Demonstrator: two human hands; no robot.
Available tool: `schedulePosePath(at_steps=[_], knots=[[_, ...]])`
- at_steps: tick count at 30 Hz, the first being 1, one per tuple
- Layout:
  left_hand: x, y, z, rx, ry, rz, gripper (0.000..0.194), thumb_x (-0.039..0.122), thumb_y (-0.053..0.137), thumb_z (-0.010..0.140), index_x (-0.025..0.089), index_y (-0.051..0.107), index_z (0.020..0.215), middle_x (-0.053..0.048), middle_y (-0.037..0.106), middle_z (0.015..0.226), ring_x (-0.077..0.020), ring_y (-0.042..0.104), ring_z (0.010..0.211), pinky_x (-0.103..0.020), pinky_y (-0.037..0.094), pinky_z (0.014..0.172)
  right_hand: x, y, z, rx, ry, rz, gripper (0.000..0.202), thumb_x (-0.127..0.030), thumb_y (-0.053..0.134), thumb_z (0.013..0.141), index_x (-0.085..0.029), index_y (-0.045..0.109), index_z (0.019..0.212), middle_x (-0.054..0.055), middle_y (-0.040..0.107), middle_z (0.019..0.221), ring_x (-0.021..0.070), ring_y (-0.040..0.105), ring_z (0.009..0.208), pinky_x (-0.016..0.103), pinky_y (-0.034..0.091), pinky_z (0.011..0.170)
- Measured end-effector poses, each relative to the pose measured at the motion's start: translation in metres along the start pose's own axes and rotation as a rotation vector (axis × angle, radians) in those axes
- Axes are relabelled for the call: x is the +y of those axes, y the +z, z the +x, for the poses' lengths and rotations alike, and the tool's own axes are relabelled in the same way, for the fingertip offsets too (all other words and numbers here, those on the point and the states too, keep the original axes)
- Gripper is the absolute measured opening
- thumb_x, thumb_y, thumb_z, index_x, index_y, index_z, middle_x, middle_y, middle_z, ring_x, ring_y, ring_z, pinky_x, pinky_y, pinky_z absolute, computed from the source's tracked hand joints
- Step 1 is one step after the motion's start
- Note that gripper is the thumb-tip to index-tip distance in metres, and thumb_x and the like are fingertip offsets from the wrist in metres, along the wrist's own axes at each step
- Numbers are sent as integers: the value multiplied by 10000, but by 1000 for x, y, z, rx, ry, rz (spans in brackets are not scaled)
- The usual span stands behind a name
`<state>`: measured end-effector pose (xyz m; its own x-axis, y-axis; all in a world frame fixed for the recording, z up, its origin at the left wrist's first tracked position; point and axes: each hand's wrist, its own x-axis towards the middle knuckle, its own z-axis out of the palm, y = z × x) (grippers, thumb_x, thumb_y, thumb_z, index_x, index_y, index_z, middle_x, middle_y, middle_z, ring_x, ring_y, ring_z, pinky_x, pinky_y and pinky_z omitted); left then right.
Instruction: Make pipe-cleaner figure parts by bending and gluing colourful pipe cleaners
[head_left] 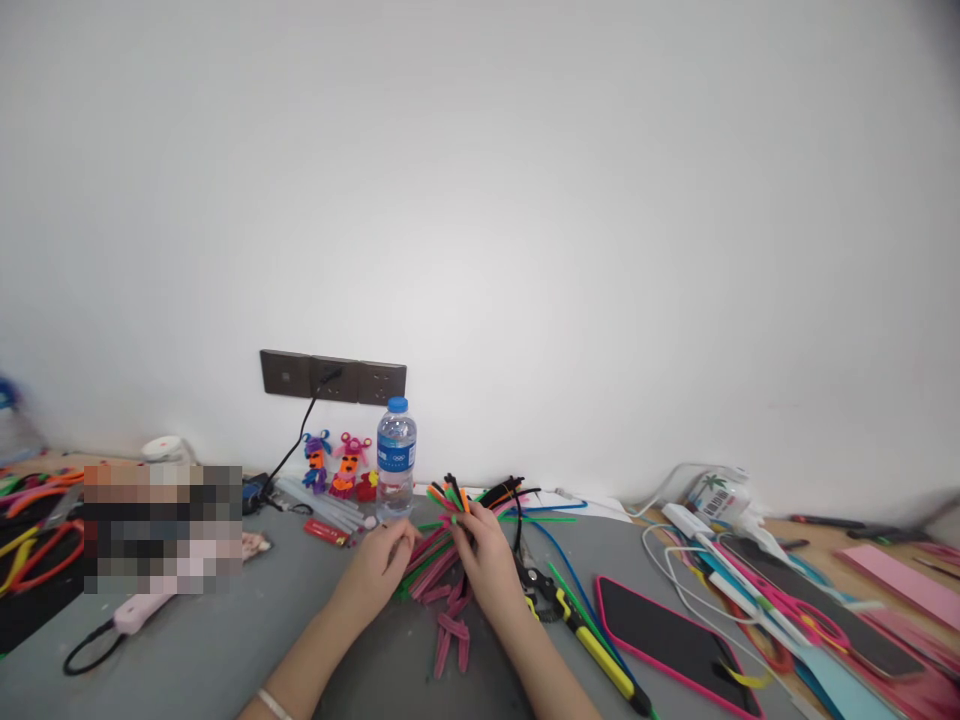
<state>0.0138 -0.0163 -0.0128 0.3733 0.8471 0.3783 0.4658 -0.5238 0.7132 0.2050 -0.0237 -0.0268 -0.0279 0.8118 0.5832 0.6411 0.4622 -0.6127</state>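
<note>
A bundle of coloured pipe cleaners (pixel 429 568), mostly pink and green with orange and black ends, lies at the middle of the grey mat. My right hand (pixel 481 548) is closed around the upper part of the bundle. Just left of it, my left hand (pixel 384 556) has its fingers curled together near the pink stems; whatever it pinches is hidden. Below the hands lies a pink pipe cleaner shape (pixel 452 632), bent into folded pieces. Yellow-and-black handled pliers (pixel 592 645) rest to the right of my right hand, beside loose green and blue stems.
Behind the hands stand a water bottle (pixel 396 458) and two small pipe cleaner figures (pixel 349 464). A pink-edged phone (pixel 671 640) lies at right, near pink scissors (pixel 806 615) and white cables. At left are a pink handled tool (pixel 142 608) and clear glue sticks (pixel 322 505).
</note>
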Motion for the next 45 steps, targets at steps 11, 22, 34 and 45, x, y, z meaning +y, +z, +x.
schedulePosePath(at_steps=[11,22,34,45], knots=[[-10,3,2,117,-77,-75,228,286,359,940,209,539,1056,-89,710,955,-229,663,849,-334,493,737,-1,-1,0,-3,-39,29,251,-199,429,950,-200,680,947,110,668,1054,247,594,1019,364,488,887],[-4,5,2,220,-52,-72,189,355,513,877,220,562,999,-37,695,854,-175,626,643,-286,505,597,-8,-6,2,-129,-45,48,260,-115,451,927,-201,692,971,95,669,1067,247,581,1025,378,479,899],[-11,6,4,262,-56,41,120,256,490,804,206,591,845,-7,640,753,-138,531,503,-247,426,509,-15,-7,-1,-272,-74,23,273,-64,501,882,-221,685,1009,88,626,1188,254,531,1131,434,455,983],[-5,-8,8,443,-122,-262,161,341,596,808,214,537,889,41,568,664,-146,545,565,-248,441,556,-7,-7,-1,-259,-86,3,392,-37,478,844,-236,628,1147,97,585,1251,261,506,1191,463,443,1009]])
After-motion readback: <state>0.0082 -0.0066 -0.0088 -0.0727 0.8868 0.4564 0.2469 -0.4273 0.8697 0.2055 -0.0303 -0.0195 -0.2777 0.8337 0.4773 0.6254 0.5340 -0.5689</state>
